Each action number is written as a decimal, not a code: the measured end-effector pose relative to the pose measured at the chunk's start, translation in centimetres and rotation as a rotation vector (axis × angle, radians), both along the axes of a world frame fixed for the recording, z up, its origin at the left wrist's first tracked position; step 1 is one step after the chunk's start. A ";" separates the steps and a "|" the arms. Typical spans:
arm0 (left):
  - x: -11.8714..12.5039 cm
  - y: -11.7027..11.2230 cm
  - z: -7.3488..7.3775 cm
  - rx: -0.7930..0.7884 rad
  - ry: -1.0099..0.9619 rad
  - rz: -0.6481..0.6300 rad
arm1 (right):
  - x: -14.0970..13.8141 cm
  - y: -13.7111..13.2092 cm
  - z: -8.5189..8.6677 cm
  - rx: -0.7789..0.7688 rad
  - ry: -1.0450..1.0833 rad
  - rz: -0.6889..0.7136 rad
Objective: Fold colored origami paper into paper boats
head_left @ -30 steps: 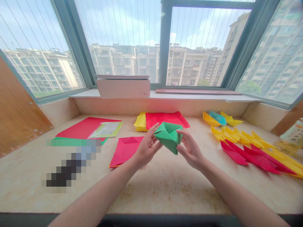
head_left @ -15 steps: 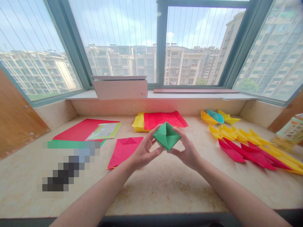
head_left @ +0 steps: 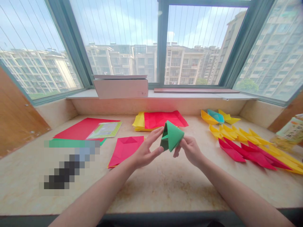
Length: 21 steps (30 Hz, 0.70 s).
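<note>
A folded piece of green paper (head_left: 175, 136) is held up above the counter in front of me, its hollow side facing left. My right hand (head_left: 190, 149) pinches the pointed right corner between thumb and fingers. With thumb below and fingers above, my left hand (head_left: 148, 148) grips the edges of the open side. Just left of my left hand lies a pile of red folded paper (head_left: 126, 148), with a yellow edge showing under it. Behind the green paper are red sheets (head_left: 165, 119) on top of yellow paper (head_left: 139, 121).
Several yellow paper boats (head_left: 245, 135) and red paper boats (head_left: 251, 153) stand at the right, a blue one (head_left: 216, 116) behind them. A bottle (head_left: 290, 130) is at the right edge. Left are red sheets (head_left: 78, 128) and a clear packet (head_left: 105, 130). A white box (head_left: 120, 88) sits on the sill.
The green paper has turned from facing me to showing its side, hollow toward the left. My right hand has shifted to its right corner; my left hand stays at the left.
</note>
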<state>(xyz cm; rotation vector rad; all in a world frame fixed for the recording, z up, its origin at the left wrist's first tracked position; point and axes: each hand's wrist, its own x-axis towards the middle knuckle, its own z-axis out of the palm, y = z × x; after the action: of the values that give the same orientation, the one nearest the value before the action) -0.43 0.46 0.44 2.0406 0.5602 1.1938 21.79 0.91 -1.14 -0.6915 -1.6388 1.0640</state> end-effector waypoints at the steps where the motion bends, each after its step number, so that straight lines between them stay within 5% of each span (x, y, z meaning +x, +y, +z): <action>1: 0.1 0.0 -0.2 -0.045 -0.003 -0.023 | 0.0 0.0 0.1 -0.044 -0.001 0.013; 9: -0.1 0.1 -0.7 -0.170 -0.050 -0.066 | -0.7 0.2 -0.1 -0.297 -0.178 0.055; 17: 0.7 0.4 -0.1 -0.332 -0.093 0.175 | -0.3 1.1 -0.6 0.079 -0.290 -0.243; 21: 0.6 0.6 -0.1 -0.372 -0.122 0.203 | -0.3 0.5 -0.2 0.227 -0.318 -0.187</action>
<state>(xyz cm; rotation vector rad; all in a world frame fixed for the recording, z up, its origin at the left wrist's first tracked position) 0.22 1.03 0.34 1.6161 0.8743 1.2158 21.48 1.37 -1.36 -0.8745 -1.8880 0.6446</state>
